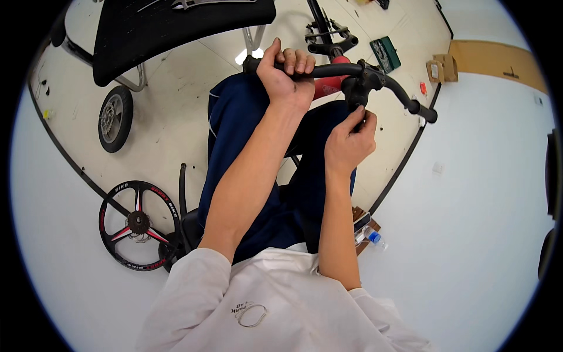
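A black bicycle handlebar (pixel 337 70) runs across the upper middle, above my knees in dark blue trousers. My left hand (pixel 285 73) is wrapped around the bar near its left end. My right hand (pixel 349 142) reaches up under the black stem clamp (pixel 359 89) at the bar's middle, fingertips pinched at its underside; what they pinch is too small to tell. A red frame part (pixel 326 87) shows behind the bar. The bar's right grip (pixel 421 109) sticks out free.
A black wheel with red spokes (pixel 138 224) lies at lower left, a small wheel (pixel 115 118) stands at upper left by a black seat (pixel 176 26). A green tool case (pixel 385 54), cardboard pieces (pixel 443 68) and a plastic bottle (pixel 369 236) lie around on the floor.
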The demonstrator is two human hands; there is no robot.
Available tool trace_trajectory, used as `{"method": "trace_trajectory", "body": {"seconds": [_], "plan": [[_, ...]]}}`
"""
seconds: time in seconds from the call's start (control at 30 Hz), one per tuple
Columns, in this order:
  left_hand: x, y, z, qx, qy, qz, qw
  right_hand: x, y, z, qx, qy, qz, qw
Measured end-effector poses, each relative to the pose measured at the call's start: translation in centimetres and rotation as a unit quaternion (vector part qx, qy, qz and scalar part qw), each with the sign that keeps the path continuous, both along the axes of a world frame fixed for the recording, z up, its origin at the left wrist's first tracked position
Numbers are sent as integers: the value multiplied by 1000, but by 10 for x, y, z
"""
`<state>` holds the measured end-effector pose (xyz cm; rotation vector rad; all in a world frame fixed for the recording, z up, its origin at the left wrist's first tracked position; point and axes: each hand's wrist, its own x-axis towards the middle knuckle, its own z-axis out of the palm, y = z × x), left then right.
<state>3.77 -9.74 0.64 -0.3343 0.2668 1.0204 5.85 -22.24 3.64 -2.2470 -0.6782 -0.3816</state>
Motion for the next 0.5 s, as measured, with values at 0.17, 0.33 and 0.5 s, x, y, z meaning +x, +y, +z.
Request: {"method": "trace_trajectory", "body": {"seconds": [0.17, 0.33, 0.5], "plan": [[12, -15, -9, -13, -11, -22, 1000, 9, 6, 4, 18, 29, -85, 996], [23, -21, -9, -5, -19, -32, 999, 19, 18, -10, 85, 59, -181, 978], [32, -26, -8, -28, -24, -36, 999, 28, 33, -8, 122, 110, -246, 955]]}}
